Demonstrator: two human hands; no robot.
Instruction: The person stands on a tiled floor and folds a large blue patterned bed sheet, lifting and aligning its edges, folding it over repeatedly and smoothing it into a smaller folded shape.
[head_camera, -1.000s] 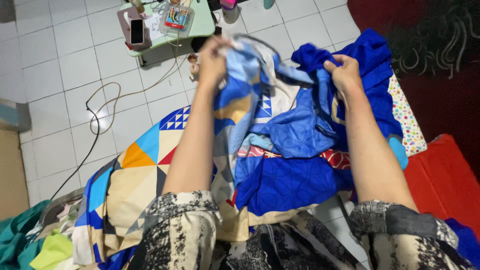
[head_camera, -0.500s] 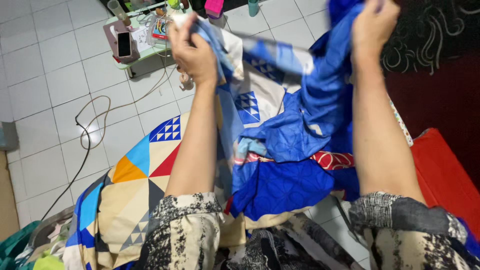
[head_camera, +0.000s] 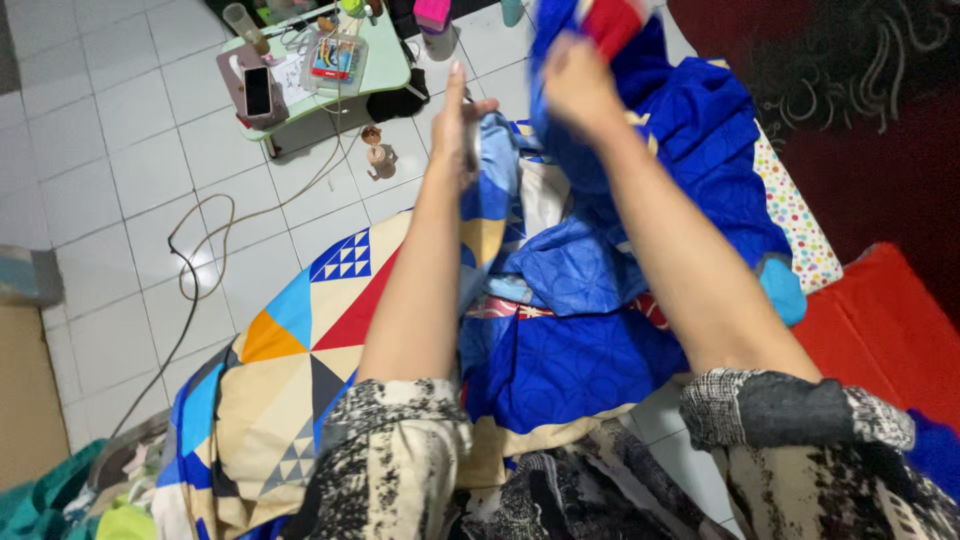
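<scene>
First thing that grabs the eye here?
The big blue sheet with its bright geometric patchwork fills the centre, bunched up between the left hand and the right hand at top centre. Top left, a small green table stands on the white tile floor; a red cushion lies at right.

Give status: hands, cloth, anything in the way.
Left hand flat against patterned sheet, grip unclear. Right hand bunches blue cloth, blurred. Small table and cable on floor beyond, apart.

small green table (head_camera: 385, 72) | phone (head_camera: 257, 91) on it | cable (head_camera: 205, 245) on white tiled floor (head_camera: 110, 180) | red cushion (head_camera: 885, 335)
</scene>
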